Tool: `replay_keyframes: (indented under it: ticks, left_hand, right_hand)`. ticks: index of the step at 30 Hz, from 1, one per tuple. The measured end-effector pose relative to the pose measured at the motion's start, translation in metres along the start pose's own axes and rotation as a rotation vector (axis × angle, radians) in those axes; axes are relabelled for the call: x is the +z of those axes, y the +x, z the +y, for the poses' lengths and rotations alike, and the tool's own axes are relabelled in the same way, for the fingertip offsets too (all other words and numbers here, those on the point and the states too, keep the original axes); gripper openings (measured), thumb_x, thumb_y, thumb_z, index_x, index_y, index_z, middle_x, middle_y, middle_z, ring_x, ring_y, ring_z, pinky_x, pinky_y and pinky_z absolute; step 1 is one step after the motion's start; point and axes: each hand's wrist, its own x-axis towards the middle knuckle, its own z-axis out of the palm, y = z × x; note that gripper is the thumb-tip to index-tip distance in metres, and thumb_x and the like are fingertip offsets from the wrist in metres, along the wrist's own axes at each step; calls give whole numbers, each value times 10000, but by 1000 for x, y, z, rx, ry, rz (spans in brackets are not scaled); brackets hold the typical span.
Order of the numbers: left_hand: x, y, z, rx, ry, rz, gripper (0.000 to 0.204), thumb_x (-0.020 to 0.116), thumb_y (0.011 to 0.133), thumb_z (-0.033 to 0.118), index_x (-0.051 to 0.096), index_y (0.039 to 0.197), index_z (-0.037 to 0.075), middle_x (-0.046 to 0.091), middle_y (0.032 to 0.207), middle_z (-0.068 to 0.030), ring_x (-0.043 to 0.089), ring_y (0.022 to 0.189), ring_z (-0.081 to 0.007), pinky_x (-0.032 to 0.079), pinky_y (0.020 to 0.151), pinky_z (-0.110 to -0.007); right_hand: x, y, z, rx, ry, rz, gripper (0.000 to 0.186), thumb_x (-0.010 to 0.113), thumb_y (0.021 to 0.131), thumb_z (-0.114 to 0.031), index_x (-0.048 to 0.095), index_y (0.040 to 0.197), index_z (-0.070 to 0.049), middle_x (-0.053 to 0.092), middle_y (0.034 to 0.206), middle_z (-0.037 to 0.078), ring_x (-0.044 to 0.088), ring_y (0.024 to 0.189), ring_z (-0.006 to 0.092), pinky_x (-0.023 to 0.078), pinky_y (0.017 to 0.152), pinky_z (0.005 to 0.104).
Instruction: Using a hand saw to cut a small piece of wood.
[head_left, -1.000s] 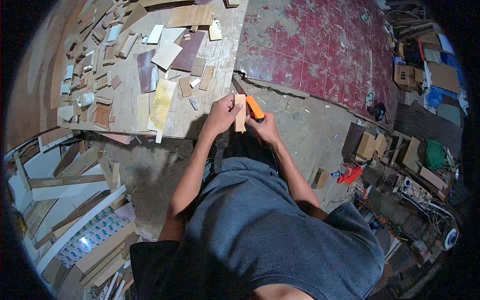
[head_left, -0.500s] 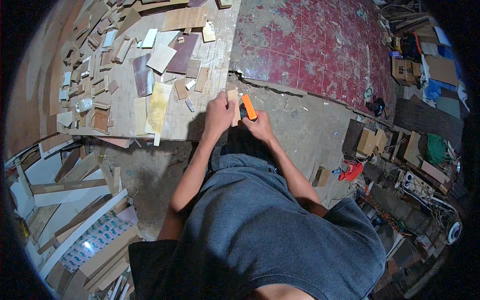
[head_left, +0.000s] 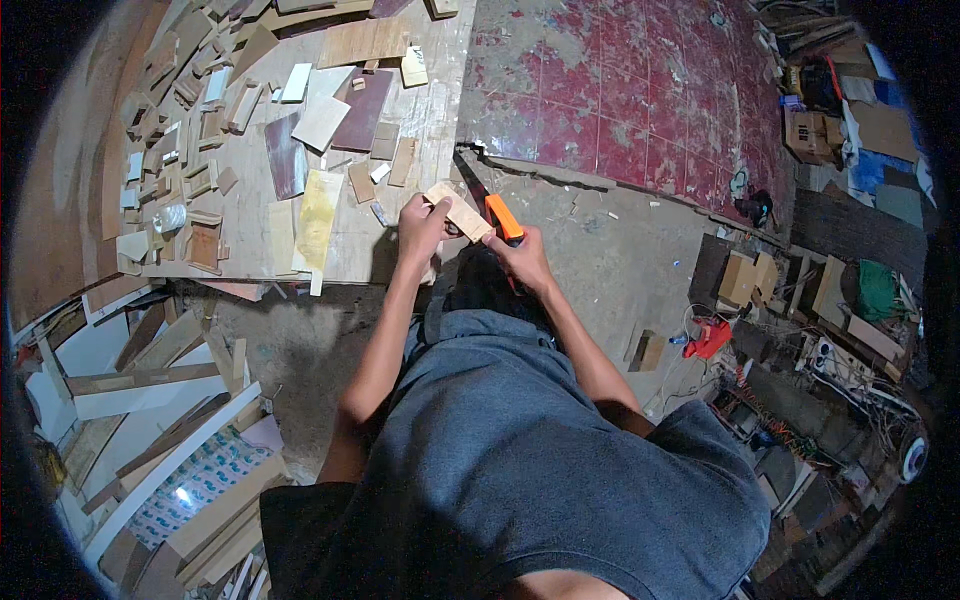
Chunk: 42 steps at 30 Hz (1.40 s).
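A small flat piece of light wood [head_left: 460, 214] slants between my hands, just off the table's near right corner. My left hand [head_left: 421, 228] is closed on its left end, with the thumb on top. My right hand [head_left: 524, 258] grips an orange and black tool [head_left: 505, 217], whose kind I cannot make out. The thumb side of that hand meets the wood's right end. My fingers hide the tool's lower part. A dark narrow shape runs up and left beside the tool; whether it belongs to the tool I cannot tell.
The plywood table [head_left: 345, 262] carries many wood offcuts, among them a yellow-stained board [head_left: 318, 222] and a dark red panel [head_left: 364, 110]. Scrap boards [head_left: 150, 390] are heaped at lower left. Red tiled floor [head_left: 620, 110] lies beyond a broken edge. Cables and a red object [head_left: 709, 340] are at right.
The wood piece has turned from nearly upright to a slant, its lower end swinging right to my right hand. My left hand has shifted slightly left and the orange tool slightly right.
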Motion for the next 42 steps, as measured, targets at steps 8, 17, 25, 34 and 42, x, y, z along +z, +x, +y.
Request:
replay_keyframes:
  ticks: [8,17,25,34,42]
  left_hand:
    - [-22,0,-6,-188,-15,17,234,655,942,143,561,1084,-17,660,875,-128,668,637,-177,613,574,-320]
    - [-37,-11,-20,-86,135,-61,202,676,946,99,589,1087,-16,689,920,-115,685,704,-156,599,597,-288]
    - [-37,-18,-22,105,280,-91,165,661,953,55,586,1069,-35,728,964,-140,729,830,-183,597,639,-287]
    - [-61,-17,-6,346,390,39,136,669,949,81,595,998,-22,715,847,-102,691,672,-167,561,621,-286]
    - [-75,-13,-32,-18,32,-48,238,670,972,122,559,1140,-4,698,942,-103,688,712,-140,607,643,-298]
  right_hand:
    - [-2,8,-2,20,29,-5,233,778,863,-215,669,822,-13,562,683,-49,494,640,51,404,584,272]
    - [2,10,32,59,41,-4,173,785,839,-136,655,796,-30,550,591,-30,462,446,62,325,416,277]
    - [12,15,51,-73,-71,44,166,777,824,-86,651,737,-22,553,588,-20,487,507,71,357,463,297]
    - [4,13,62,34,-130,165,196,802,811,-141,668,729,-25,573,603,-19,495,541,67,389,501,285]
    - [0,20,56,-27,-16,134,262,821,847,-257,699,825,-26,563,617,-55,452,498,45,342,463,267]
